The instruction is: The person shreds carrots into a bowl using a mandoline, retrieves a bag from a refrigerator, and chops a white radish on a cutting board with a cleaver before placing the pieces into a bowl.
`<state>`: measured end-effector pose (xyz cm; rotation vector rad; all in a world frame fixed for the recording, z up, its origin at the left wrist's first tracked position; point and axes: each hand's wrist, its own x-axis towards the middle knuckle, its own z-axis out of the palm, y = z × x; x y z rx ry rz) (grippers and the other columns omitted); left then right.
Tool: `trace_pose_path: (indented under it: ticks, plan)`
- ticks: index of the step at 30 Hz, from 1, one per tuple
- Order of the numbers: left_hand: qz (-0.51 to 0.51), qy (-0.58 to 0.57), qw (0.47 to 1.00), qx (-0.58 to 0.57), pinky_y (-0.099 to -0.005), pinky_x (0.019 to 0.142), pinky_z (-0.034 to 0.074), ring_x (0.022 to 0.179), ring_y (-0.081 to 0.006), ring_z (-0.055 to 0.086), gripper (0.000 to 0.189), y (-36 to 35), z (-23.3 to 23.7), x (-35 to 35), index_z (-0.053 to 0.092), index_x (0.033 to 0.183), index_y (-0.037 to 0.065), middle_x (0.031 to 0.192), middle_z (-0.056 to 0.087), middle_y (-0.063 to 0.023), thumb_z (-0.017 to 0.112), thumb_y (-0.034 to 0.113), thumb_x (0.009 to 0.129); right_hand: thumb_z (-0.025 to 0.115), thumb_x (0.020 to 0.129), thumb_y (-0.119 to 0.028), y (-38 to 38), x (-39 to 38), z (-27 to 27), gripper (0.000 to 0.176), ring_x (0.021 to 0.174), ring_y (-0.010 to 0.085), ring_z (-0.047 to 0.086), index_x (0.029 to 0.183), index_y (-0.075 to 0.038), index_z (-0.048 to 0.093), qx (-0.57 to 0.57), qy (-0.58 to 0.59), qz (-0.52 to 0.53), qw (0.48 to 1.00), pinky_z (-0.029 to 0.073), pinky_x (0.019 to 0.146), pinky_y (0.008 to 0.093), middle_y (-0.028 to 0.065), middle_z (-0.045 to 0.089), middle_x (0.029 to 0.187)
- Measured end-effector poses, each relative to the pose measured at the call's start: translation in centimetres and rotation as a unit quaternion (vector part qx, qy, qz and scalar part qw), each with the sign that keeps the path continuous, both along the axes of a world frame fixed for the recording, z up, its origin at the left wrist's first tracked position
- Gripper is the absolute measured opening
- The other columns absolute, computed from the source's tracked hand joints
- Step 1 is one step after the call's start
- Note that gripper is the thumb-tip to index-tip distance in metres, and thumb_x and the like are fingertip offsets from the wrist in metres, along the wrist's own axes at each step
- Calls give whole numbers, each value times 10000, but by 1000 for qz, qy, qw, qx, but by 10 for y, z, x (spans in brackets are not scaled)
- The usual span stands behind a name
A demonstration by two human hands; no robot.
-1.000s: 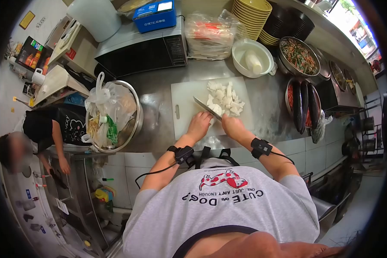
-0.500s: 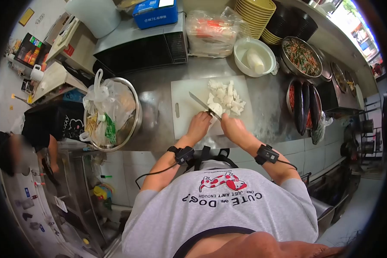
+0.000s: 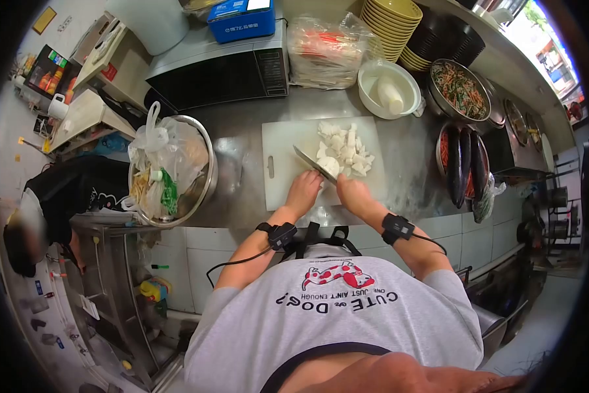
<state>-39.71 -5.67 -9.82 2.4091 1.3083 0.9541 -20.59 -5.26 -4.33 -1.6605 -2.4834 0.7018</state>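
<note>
A white cutting board point(image 3: 279, 141) lies on the steel counter. My right hand point(image 3: 354, 194) is closed round the handle of a knife point(image 3: 312, 161), whose blade points up and to the left. Against the near side of the blade, my left hand point(image 3: 304, 190) has its fingers bent over a white piece of food that is mostly hidden. A rounded white piece point(image 3: 329, 164) touches the blade on its far side. Several cut white chunks point(image 3: 350, 149) are heaped behind it on the board.
Left of the board stands a steel bowl point(image 3: 210, 187) with plastic bags. Behind are a microwave point(image 3: 219, 75) and a white bowl point(image 3: 410, 84) with a white vegetable. Eggplants point(image 3: 465, 164) lie over a bowl at right. Another person point(image 3: 58, 203) bends at far left.
The knife blade has shifted slightly right and down on the board. At the far left, the other person has bent lower. My hands stay almost in the same place.
</note>
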Motion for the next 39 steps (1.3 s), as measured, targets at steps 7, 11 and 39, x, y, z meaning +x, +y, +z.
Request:
trace_pose_path:
  ticks: [7,11,39]
  plan:
    - [5,21,999,-46,-430,860,448,1018,-327,538,259,-1,-6,-1,619,998,32,1056,590,-122,664,60,745,482,856,-57,-4,-2,-3,124,724,434,643,944,30,489,-1,-29,11,1000,498,640,522,242,649,742]
    - [-7,-20,1000,-2,-427,855,451,1018,-322,537,234,1,-9,-3,615,976,32,1068,583,-120,658,54,748,485,853,-55,0,-7,17,132,721,431,645,954,30,485,-13,-25,0,1000,503,644,519,239,650,738]
    - [9,0,1000,-25,-405,796,475,959,-287,563,218,-9,0,-7,627,977,21,1017,603,-96,610,54,762,484,907,-137,-13,-10,6,158,701,439,642,900,21,488,-10,-28,-11,1000,502,636,531,246,638,707]
